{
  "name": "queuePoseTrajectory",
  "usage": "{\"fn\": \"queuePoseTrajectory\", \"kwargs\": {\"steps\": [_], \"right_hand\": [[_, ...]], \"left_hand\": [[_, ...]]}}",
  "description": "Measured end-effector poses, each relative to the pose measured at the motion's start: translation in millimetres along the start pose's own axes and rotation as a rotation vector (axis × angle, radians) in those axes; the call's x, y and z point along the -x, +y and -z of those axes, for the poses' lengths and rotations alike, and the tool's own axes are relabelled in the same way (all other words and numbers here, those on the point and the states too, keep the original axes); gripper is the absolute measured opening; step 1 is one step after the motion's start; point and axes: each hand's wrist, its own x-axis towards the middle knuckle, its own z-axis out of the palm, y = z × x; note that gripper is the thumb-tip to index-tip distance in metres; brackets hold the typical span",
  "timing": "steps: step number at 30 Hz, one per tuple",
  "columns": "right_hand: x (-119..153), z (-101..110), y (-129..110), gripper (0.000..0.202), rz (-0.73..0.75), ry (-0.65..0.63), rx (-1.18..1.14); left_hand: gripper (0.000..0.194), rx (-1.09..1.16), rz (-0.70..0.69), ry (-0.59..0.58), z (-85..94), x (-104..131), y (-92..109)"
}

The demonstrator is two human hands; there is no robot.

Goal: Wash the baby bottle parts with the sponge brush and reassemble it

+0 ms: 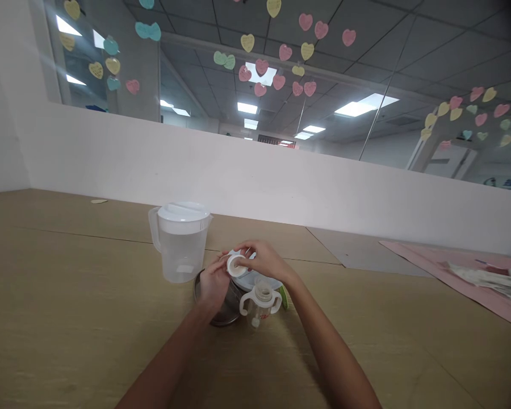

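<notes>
Two hands are closed on a white ring cap [237, 265]: left hand [214, 282] and right hand [264, 259], just above the open bottle [260, 301]. A jug [181, 241] is seen behind the bottle on the bench [68, 295].

place: office | 12 o'clock: grid ceiling [409, 51] with recessed light panels [357, 107] behind a glass wall [281, 85] | 11 to 2 o'clock: paper hearts [262, 67] stuck on the glass | 6 o'clock: wide wooden desk [68, 295] against a white partition [238, 176]
</notes>
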Motion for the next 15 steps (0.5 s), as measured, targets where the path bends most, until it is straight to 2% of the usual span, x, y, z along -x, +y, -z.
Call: {"fn": "queuePoseTrajectory", "kwargs": {"steps": [4,9,11,15], "right_hand": [[-1.0,1.9,-5.5,0.014,-0.032,0.098,0.073],[-1.5,0.3,-5.6,0.010,-0.002,0.165,0.162],[-0.7,1.4,-4.2,0.015,-0.012,0.122,0.132],[2.2,9.4,-1.6,0.032,-0.119,-0.069,-0.090]], "left_hand": [[0.008,-0.236,-0.110,-0.007,-7.5,6.5,2.5],[0.021,-0.449,-0.073,0.057,-5.8,11.4,-0.7],[0.026,-0.464,-0.040,0.062,-3.9,11.1,-2.1],[0.026,-0.390,0.016,0.015,-1.9,7.9,-4.1]]}}
